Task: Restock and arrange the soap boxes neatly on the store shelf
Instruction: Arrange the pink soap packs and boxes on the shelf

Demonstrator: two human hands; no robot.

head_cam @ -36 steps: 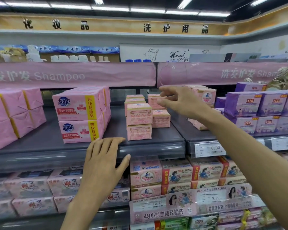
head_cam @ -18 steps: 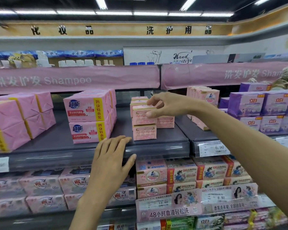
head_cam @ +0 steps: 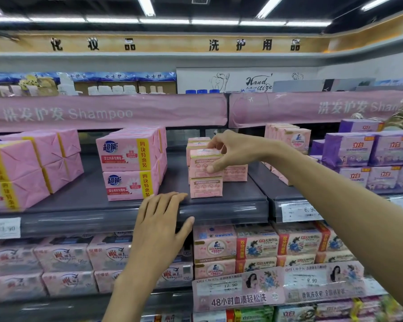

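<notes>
Small pink soap boxes are stacked on the grey middle shelf [head_cam: 219, 203]. My right hand [head_cam: 233, 149] grips the top front soap box [head_cam: 201, 161], thumb on its front face and fingers over its top. That box sits on a lower soap box [head_cam: 206, 187] at the shelf's front. More of the same boxes stand behind, and one lies to the right [head_cam: 235, 173]. My left hand [head_cam: 158, 219] rests flat on the shelf's front edge, fingers straight.
Large pink four-pack bundles [head_cam: 128, 166] stand left of the stack, more wrapped bundles [head_cam: 21, 170] further left. Purple boxes [head_cam: 363, 154] fill the right shelf section. Pink soap packs [head_cam: 254, 245] and price tags line the shelf below. A pink Shampoo banner [head_cam: 102, 112] hangs overhead.
My right hand has come down from the back boxes onto the top front soap box and now grips it. The left hand has stayed on the shelf edge.
</notes>
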